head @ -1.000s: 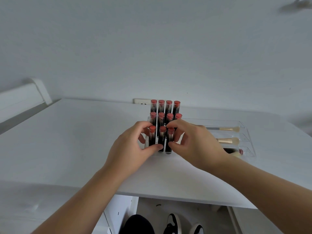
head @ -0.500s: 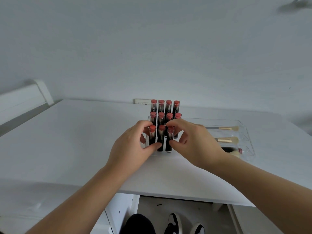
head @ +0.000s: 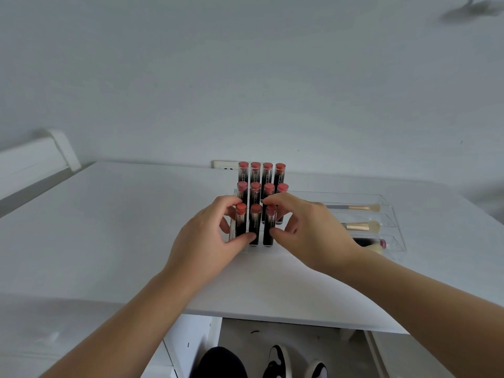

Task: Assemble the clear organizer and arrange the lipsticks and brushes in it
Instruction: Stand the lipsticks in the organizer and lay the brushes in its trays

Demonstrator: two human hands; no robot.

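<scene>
Several lipsticks with pink tops stand in three stepped rows in a clear stand (head: 232,230) on the white table (head: 109,227). My left hand (head: 207,241) curls round the front-left lipstick (head: 241,219), thumb in front and fingers behind. My right hand (head: 308,233) pinches the third front lipstick (head: 269,226) between index finger and thumb. It hides most of the fourth lipstick of that row. To the right lies the clear organizer tray (head: 388,211), which holds a thin brush (head: 354,207), a gold-handled brush (head: 360,226) and a dark brush (head: 373,244) in separate slots.
The table's front edge runs just below my forearms, with white drawers (head: 188,342) and my feet (head: 275,361) beneath. A wall socket (head: 225,166) sits behind the lipsticks. A white bed frame (head: 35,156) stands at the left.
Both hands stay on the front row of lipsticks. The fingers have only shifted slightly.
</scene>
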